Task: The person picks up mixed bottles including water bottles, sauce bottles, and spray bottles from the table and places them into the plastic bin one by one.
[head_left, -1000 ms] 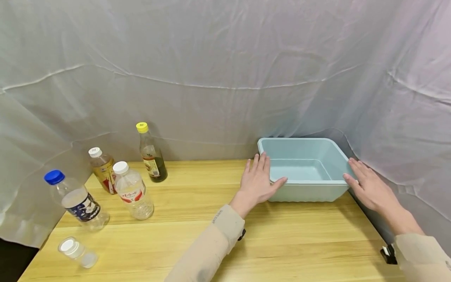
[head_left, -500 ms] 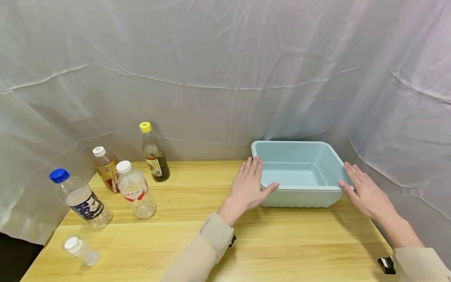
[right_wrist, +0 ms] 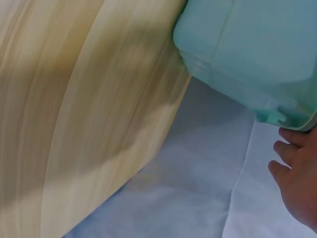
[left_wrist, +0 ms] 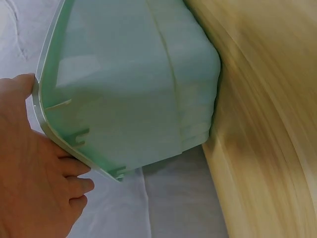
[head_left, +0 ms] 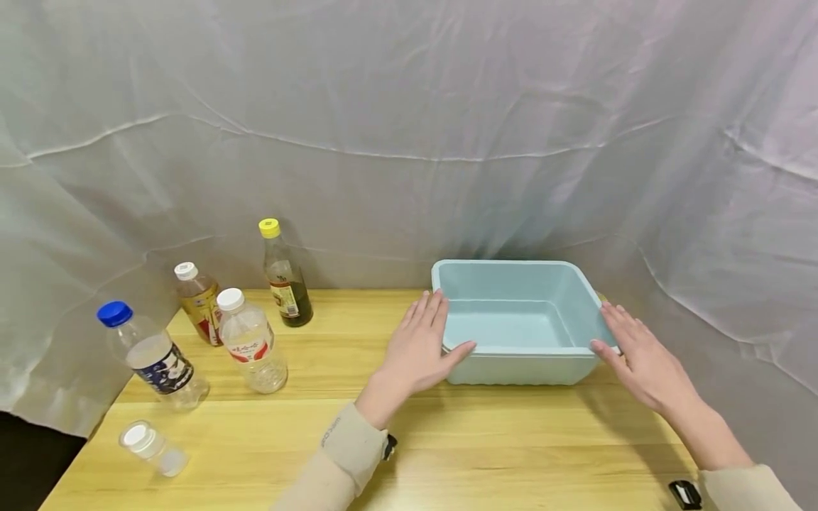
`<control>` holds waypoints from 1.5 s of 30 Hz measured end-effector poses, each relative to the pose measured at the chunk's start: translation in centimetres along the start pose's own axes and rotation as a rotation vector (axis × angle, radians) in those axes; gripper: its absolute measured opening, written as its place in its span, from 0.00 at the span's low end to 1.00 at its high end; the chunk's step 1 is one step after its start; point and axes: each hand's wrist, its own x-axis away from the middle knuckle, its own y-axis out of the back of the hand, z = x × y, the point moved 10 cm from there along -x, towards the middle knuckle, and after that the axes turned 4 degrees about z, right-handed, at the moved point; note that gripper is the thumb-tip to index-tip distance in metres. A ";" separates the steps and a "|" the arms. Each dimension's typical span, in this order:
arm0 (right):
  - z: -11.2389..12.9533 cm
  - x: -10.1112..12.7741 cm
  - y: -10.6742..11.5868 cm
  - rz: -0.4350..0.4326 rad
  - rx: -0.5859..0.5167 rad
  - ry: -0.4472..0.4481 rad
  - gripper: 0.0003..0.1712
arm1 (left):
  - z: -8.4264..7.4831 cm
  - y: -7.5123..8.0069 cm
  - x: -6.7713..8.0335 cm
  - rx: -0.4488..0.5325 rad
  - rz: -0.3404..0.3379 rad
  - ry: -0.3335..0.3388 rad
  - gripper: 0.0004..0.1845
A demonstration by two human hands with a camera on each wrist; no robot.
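Observation:
A light blue plastic bin (head_left: 517, 369) stands on the wooden table near the curtain, and nothing shows inside it. My left hand (head_left: 418, 348) lies against its left side, fingers straight along the rim and the thumb over the near corner. In the left wrist view, the left hand (left_wrist: 34, 168) touches the rim of the bin (left_wrist: 129, 89) from outside. On the opposite side, my right hand (head_left: 645, 358) presses the right rim with extended fingers, its thumb at the near right corner. The right wrist view has the fingers of the right hand (right_wrist: 299, 168) at the bin's rim (right_wrist: 302, 126).
At the left stand a blue-capped bottle (head_left: 156, 362), a white-capped clear bottle (head_left: 252, 351), a yellow-labelled drink bottle (head_left: 201, 305) and a yellow-capped dark sauce bottle (head_left: 287, 284). A small clear jar (head_left: 153, 448) is nearer. A grey curtain (head_left: 383, 199) hangs behind the table (head_left: 486, 440).
Both hands and the bin between them have moved left and slightly toward me along the table. The bottles keep their places; the view has shifted a little.

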 end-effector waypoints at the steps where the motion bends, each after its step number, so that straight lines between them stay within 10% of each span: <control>1: 0.5 0.0 -0.1 -0.006 0.000 0.008 0.39 | 0.3 0.2 0.4 0.004 -0.002 -0.004 0.52; 27: 13.9 0.6 -1.8 -0.206 -0.030 0.263 0.38 | 7.7 4.8 12.8 -0.022 -0.087 0.021 0.49; 45: 19.4 1.9 -2.4 -0.278 -0.112 0.400 0.40 | 11.1 6.5 17.9 -0.064 -0.073 0.055 0.46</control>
